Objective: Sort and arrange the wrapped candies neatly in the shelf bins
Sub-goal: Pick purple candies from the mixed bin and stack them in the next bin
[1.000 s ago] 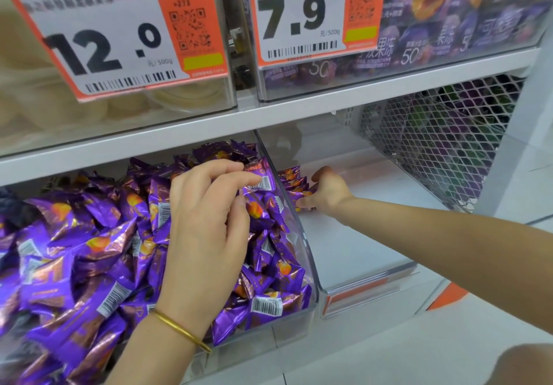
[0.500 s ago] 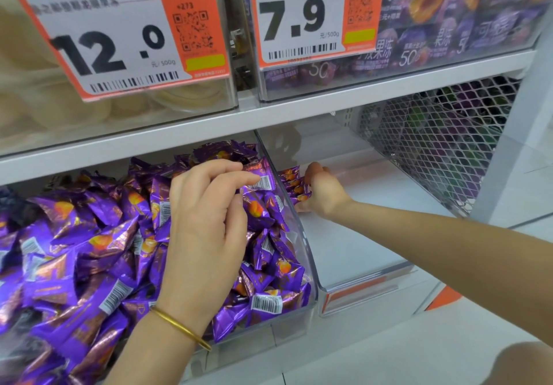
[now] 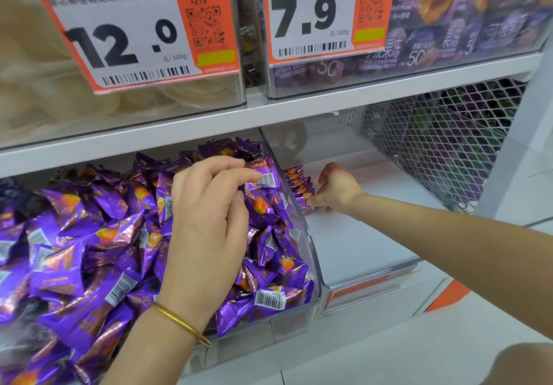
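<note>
The clear left bin (image 3: pixel 314 268) is heaped with purple wrapped candies (image 3: pixel 89 235). My left hand (image 3: pixel 206 220), with a gold bangle on the wrist, hovers over the heap with curled fingers and pinches one candy (image 3: pixel 264 175) by its barcode side. In the right bin (image 3: pixel 359 244), a short row of the same candies (image 3: pixel 299 184) stands on edge against the divider. My right hand (image 3: pixel 338 190) reaches in and pinches the nearest candy of that row between thumb and fingertips.
The upper shelf carries a bin of pale goods with a 12.0 price tag (image 3: pixel 134 25) and a bin of purple packs with a 7.9 tag (image 3: pixel 323 13). A white wire mesh panel (image 3: pixel 443 145) closes the right side. The shelf's front lip (image 3: pixel 374 292) is orange.
My right hand slid from the far part of the candy row to its near end. My left hand stayed over the heap with the same candy.
</note>
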A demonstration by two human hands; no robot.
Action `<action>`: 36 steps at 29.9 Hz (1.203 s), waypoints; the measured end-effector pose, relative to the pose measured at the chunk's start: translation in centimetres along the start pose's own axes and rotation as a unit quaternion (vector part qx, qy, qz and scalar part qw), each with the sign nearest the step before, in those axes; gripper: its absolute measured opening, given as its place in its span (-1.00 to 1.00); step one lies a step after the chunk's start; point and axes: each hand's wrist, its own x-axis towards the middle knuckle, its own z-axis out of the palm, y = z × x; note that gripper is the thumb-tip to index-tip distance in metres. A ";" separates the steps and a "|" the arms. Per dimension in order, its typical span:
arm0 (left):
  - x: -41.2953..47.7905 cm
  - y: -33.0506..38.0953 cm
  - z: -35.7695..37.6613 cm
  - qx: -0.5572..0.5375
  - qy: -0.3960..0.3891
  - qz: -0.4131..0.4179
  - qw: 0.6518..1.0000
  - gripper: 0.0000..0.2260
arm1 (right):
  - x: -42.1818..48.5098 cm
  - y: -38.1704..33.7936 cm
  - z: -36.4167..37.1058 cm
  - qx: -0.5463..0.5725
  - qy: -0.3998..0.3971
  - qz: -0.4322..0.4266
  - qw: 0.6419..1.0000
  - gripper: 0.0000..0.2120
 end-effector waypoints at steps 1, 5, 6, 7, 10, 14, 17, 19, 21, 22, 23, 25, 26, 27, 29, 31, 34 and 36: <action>0.0 0.0 0.0 0.000 0.000 0.000 1.000 -0.73 | 0.0 0.0 0.1 0.004 0.000 0.000 1.000 -0.52; 0.0 0.0 0.0 0.000 -0.002 0.001 1.000 -0.73 | 0.1 -0.2 0.7 -0.009 -0.005 -0.016 1.000 -0.54; 0.1 0.0 0.0 0.000 -0.003 0.001 1.000 -0.73 | 0.1 -0.2 0.8 -0.011 -0.008 -0.019 1.000 -0.54; 0.1 0.0 0.0 0.001 -0.003 0.002 1.000 -0.73 | 0.1 -0.2 0.8 -0.014 -0.010 -0.021 1.000 -0.54; 0.0 -0.1 -0.1 0.002 -0.002 0.002 1.000 -0.73 | 0.1 -0.1 0.6 -0.017 -0.015 -0.019 1.000 -0.53; 0.0 -0.1 -0.1 -0.004 0.003 0.001 1.000 -0.73 | -0.3 -0.3 0.3 -0.030 -0.022 -0.011 0.999 -0.49; -0.2 -0.1 -0.2 0.000 0.012 0.001 1.000 -0.71 | -1.1 -1.3 -1.3 -0.052 -0.017 -0.025 0.998 -0.53; -0.3 -0.1 -0.4 0.002 0.023 0.000 1.000 -0.69 | -2.6 -2.9 -3.1 -0.029 0.018 -0.060 0.998 -0.65; -0.4 -0.1 -0.7 -0.002 0.034 -0.007 0.999 -0.67 | -5.4 -5.1 -4.6 0.063 0.079 -0.111 0.989 -0.80; -0.4 0.0 -0.8 -0.003 0.039 -0.012 0.999 -0.67 | -7.2 -6.4 -5.2 0.117 0.093 -0.143 0.979 -0.87; -0.4 0.0 -0.9 -0.004 0.043 -0.017 0.999 -0.68 | -8.9 -7.6 -5.4 0.154 0.088 -0.175 0.969 -0.93; -0.4 0.1 -1.1 0.004 0.043 -0.022 0.999 -0.70 | -11.6 -9.6 -5.1 0.116 0.059 -0.225 0.966 -0.87; -0.4 0.0 -1.3 0.016 0.042 -0.022 0.999 -0.72 | -12.4 -10.2 -4.7 0.036 0.053 -0.233 0.970 -0.77; -0.4 -0.2 -1.4 0.032 0.040 -0.021 0.998 -0.73 | -12.8 -10.7 -4.1 -0.062 0.055 -0.230 0.970 -0.67; -0.5 -0.7 -1.6 0.067 0.033 -0.022 0.997 -0.75 | -13.0 -11.1 -2.9 -0.210 0.053 -0.218 0.952 -0.58; -0.7 -1.2 -1.7 0.099 0.009 -0.035 0.994 -0.71 | -12.9 -11.2 -2.0 -0.247 0.049 -0.222 0.942 -0.64; -0.8 -1.7 -1.6 0.152 -0.036 -0.034 0.987 -0.58 | -12.6 -11.1 -2.2 -0.222 0.064 -0.221 0.947 -0.69; -0.9 -1.8 -1.5 0.160 -0.048 -0.021 0.986 -0.55 | -12.6 -11.0 -2.4 -0.212 0.076 -0.216 0.950 -0.70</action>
